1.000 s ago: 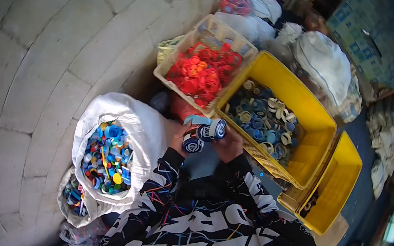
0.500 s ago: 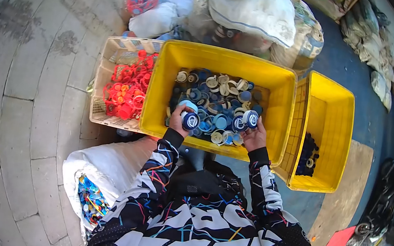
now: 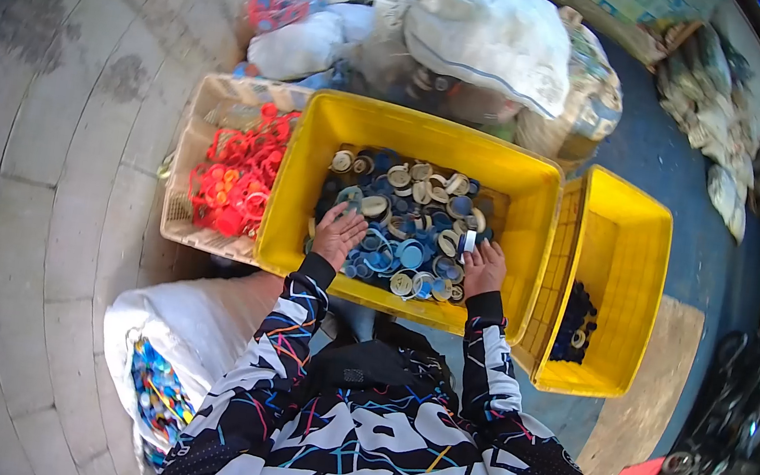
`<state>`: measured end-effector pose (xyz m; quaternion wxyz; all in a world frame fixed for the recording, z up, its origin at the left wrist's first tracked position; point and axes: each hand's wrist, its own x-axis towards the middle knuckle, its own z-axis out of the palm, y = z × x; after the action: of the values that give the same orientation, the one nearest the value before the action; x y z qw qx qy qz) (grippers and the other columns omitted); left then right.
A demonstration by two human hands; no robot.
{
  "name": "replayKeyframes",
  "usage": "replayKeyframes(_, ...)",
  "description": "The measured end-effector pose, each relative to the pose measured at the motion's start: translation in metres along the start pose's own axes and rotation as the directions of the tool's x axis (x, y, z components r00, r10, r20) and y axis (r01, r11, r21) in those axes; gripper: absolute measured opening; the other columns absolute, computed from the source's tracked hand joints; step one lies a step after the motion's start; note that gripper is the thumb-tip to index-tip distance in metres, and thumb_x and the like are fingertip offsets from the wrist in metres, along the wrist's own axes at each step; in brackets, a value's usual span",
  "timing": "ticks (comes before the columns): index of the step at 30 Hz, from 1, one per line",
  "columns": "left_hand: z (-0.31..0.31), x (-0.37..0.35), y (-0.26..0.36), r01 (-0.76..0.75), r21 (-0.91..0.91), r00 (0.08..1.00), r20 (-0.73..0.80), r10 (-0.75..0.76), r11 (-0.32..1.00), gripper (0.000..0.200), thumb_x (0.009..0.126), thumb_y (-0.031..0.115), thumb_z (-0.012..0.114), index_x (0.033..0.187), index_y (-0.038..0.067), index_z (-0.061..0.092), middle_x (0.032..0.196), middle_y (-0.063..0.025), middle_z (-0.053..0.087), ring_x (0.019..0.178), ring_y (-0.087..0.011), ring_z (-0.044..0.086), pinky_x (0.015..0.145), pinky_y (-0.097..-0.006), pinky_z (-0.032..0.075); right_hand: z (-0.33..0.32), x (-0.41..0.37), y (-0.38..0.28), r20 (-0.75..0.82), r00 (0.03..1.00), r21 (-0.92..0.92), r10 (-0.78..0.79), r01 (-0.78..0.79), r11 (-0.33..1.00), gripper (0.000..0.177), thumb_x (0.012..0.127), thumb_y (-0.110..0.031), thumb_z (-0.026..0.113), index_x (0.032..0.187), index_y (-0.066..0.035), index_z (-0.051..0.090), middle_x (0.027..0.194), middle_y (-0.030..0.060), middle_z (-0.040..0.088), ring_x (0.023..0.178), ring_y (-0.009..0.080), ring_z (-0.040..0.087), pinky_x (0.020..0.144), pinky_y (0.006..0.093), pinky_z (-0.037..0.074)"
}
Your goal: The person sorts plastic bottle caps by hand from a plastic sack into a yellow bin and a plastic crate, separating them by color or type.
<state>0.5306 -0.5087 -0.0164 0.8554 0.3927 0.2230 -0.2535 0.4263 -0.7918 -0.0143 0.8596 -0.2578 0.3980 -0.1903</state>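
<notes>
The large yellow crate [image 3: 435,121] in front of me holds a loose heap of blue, white and cream plastic caps [image 3: 412,255]. Over its near left part, my left hand [image 3: 339,237] lies palm up with its fingers spread and nothing in it. A greyish, see-through cap [image 3: 350,196] is just beyond those fingertips. On the right side of the heap, my right hand [image 3: 484,270] has a dark blue and white bottle cap [image 3: 469,242] at its fingers and thumb, seen edge-on.
A pale basket [image 3: 182,181] of red caps adjoins the crate's left side. Right of it stands a second yellow crate [image 3: 632,273] with dark caps at its bottom. White sacks [image 3: 490,39] are piled behind. An open sack [image 3: 130,324] of colourful pieces leans at my left.
The blue and white caps have left my left hand, which has opened. My right hand had blue caps with white markings; one cap shows there now. The view has shifted slightly.
</notes>
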Motion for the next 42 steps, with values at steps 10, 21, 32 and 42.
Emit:
replayKeyframes(10, -0.082, -0.126, 0.009, -0.256, 0.005, 0.930, -0.272, 0.247, 0.967, 0.028, 0.088, 0.033, 0.061, 0.081, 0.006, 0.059, 0.072, -0.0031, 0.061, 0.062, -0.0122, 0.061, 0.061, -0.0265, 0.052, 0.021, 0.037, 0.068, 0.383, 0.916, -0.669, -0.114, 0.361, 0.650, 0.051, 0.078, -0.005, 0.063, 0.124, -0.007, 0.041, 0.117, 0.0109, 0.049, 0.097, 0.0182, 0.052, 0.072, 0.0332, 0.046)
replayKeyframes(21, -0.221, -0.327, 0.026, -0.397, 0.364, 0.505, -0.680, 0.532, 0.843, 0.043, 0.088, 0.038, 0.061, 0.062, 0.005, 0.058, 0.055, -0.0002, 0.052, 0.047, -0.0054, 0.046, 0.046, -0.0210, 0.035, 0.137, -0.154, 0.255, 0.912, 0.215, -0.329, 0.350, 0.893, 0.308, 0.026, 0.082, -0.001, 0.055, 0.109, -0.003, 0.055, 0.101, 0.0060, 0.056, 0.081, 0.0149, 0.054, 0.076, 0.0267, 0.045)
replayKeyframes(32, -0.399, -0.486, -0.040, -0.025, 0.513, -0.082, -0.856, 0.510, 0.858, 0.031, 0.075, 0.029, 0.071, 0.081, 0.001, 0.060, 0.070, -0.0128, 0.063, 0.063, -0.0259, 0.062, 0.060, -0.0359, 0.048, 0.114, -0.428, 0.453, 0.541, -0.381, -0.092, 0.750, 0.860, 0.502, 0.026, 0.076, 0.000, 0.062, 0.102, -0.002, 0.057, 0.091, 0.0136, 0.064, 0.073, 0.0252, 0.062, 0.066, 0.0361, 0.050)
replayKeyframes(42, -0.460, -0.527, -0.046, 0.514, 0.471, -0.095, -0.799, 0.593, 0.717, 0.029, 0.068, 0.011, 0.065, 0.096, 0.008, 0.057, 0.093, -0.0126, 0.061, 0.088, -0.0326, 0.057, 0.076, -0.0425, 0.045, 0.086, -0.467, 0.475, 0.040, -0.269, 0.437, 0.962, 0.871, 0.225, 0.036, 0.067, -0.015, 0.072, 0.099, -0.009, 0.057, 0.102, 0.0129, 0.059, 0.101, 0.0337, 0.055, 0.084, 0.0450, 0.043)
